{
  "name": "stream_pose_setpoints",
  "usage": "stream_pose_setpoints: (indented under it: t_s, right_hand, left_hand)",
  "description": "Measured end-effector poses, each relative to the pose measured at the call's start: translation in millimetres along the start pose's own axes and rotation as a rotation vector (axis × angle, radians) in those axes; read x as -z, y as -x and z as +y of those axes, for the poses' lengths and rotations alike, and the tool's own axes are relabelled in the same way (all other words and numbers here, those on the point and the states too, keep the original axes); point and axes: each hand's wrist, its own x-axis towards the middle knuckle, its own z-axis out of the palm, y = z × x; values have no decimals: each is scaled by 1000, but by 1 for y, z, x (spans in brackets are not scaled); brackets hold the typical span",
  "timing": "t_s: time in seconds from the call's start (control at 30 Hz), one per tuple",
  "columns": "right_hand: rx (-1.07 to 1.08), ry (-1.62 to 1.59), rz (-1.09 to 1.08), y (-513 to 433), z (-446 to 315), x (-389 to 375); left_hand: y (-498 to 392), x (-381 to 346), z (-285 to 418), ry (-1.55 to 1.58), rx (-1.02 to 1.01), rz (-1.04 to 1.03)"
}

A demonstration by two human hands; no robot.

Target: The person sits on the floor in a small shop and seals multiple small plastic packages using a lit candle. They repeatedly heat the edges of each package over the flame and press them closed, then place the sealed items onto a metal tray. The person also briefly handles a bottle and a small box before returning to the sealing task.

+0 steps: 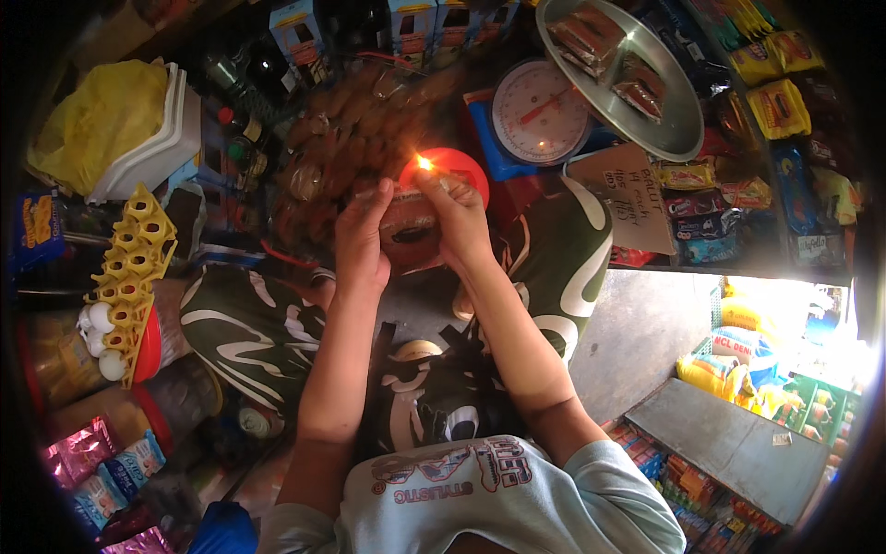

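Observation:
In front of my lap, a clear plastic packet (pixel 410 234) with reddish-brown contents is held upright between both hands. My left hand (pixel 363 232) grips its left side, thumb pointing up and fingers mostly hidden behind. At the upper right corner, my right hand (pixel 457 215) pinches the packet with thumb and bent fingers. A small bright flame (pixel 424 163) glows by the right thumb tip, at the packet's top edge; what it burns on is hidden. Behind the packet is a round red plastic thing (pixel 474 170), partly covered by the right hand.
A dial scale (pixel 540 114) carries a metal pan (pixel 682 131) with similar packets (pixel 640 86). Brown rounded goods (pixel 332 131) in clear wrapping lie beyond my hands. At left are a yellow egg tray (pixel 135 249) and lidded jars (pixel 156 408); a cardboard sign (pixel 633 187) and snack packs stand right.

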Motion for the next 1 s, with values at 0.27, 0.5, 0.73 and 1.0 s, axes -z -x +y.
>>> stream_pose_setpoints:
  t_s: [0.27, 0.5, 0.73, 1.0]
  right_hand:
    - [381, 785, -197, 54, -54, 11]
    - [433, 600, -105, 69, -59, 1]
    - [574, 891, -185, 85, -61, -4]
    - [44, 594, -229, 107, -82, 9]
  left_hand:
    - [32, -12, 18, 492, 56, -328]
    - [52, -18, 17, -44, -135, -365]
    - [58, -31, 19, -166, -429, -110]
    - [69, -15, 20, 4, -114, -551]
